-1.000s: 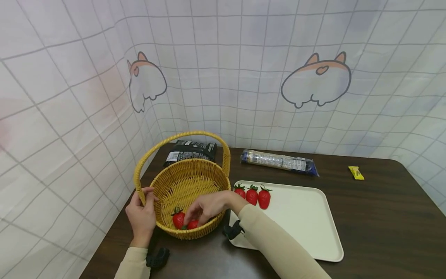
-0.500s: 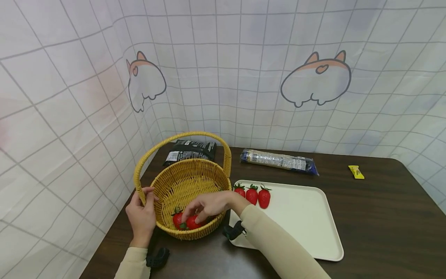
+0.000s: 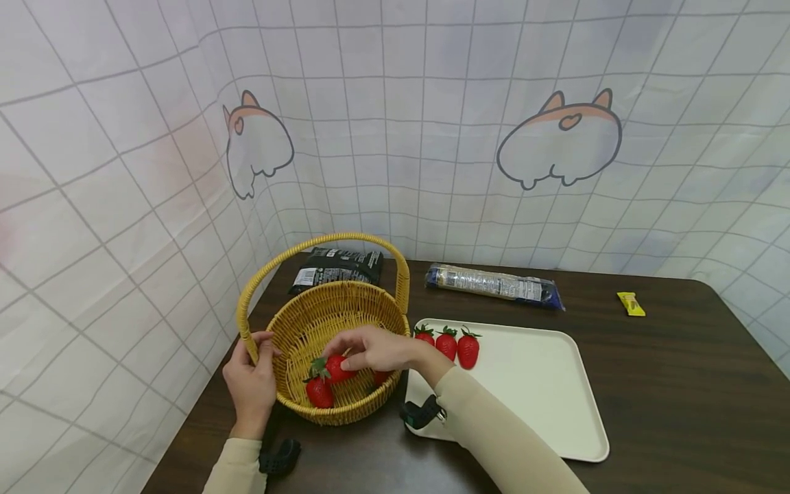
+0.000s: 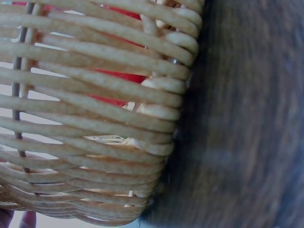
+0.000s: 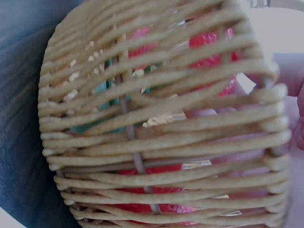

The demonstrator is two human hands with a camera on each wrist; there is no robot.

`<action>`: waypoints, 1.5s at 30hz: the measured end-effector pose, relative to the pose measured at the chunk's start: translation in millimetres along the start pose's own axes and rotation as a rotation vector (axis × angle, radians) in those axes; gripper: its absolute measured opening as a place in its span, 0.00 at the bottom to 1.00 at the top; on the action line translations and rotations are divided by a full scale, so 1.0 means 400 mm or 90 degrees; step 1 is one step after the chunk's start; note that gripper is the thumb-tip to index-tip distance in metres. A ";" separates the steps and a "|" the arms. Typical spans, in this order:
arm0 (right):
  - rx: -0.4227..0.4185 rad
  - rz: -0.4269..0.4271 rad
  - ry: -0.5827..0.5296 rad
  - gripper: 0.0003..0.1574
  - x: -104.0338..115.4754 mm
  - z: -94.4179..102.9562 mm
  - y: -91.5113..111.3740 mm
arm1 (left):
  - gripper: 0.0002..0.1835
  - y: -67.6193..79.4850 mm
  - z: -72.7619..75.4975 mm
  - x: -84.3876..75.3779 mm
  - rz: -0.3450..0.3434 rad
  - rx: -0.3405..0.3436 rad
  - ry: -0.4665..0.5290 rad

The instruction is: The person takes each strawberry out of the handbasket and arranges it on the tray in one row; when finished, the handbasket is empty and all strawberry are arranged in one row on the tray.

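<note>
A yellow woven basket [image 3: 336, 302] with a tall arched handle stands on the left of the table. My left hand [image 3: 252, 384] grips the basket where the handle meets the rim. Inside the basket, my right hand [image 3: 378, 350] pinches a red strawberry [image 3: 337, 370] with green leaves, its leafy end pointing left. Another strawberry [image 3: 319, 393] lies just below it, near the front wall. A third strawberry [image 3: 380, 377] shows partly under the right hand. In both wrist views the basket's weave [image 4: 95, 114] fills much of the picture, with red showing through the gaps.
Right of the basket lies a cream tray [image 3: 524, 398], with three strawberries [image 3: 468, 351] in a row at its upper left corner. Behind are a black packet [image 3: 339, 266] and a long clear-wrapped package [image 3: 494, 285]. A small yellow packet [image 3: 631, 304] sits at far right.
My right hand has taken hold of a strawberry and raised it from the basket's front part, farther back. The left hand stays on the handle's base.
</note>
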State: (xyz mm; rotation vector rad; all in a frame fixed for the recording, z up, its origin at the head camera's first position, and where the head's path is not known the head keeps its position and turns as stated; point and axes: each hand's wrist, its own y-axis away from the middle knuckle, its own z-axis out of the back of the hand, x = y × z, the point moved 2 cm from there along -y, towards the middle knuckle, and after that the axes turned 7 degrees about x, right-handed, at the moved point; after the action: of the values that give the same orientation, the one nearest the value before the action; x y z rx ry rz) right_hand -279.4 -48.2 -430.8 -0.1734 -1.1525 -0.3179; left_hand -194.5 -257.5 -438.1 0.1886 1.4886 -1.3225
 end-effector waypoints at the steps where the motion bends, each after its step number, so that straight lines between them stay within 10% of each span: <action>1: -0.018 0.004 -0.005 0.18 0.003 0.001 0.006 | 0.06 -0.001 0.000 0.000 0.000 0.001 0.001; 16: -0.186 0.030 -0.069 0.05 0.027 0.023 0.135 | 0.07 -0.003 0.008 -0.003 0.005 0.004 0.019; 45: -0.390 0.008 -0.121 0.24 -0.014 0.114 0.476 | 0.07 0.002 -0.002 0.002 0.016 0.013 0.028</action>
State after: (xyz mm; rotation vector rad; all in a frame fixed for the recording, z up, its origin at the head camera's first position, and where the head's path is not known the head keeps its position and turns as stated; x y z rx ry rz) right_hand -257.3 145.5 -412.4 -0.7604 -1.2119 -0.6492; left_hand -194.7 -257.2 -439.5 0.2496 1.5054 -1.3206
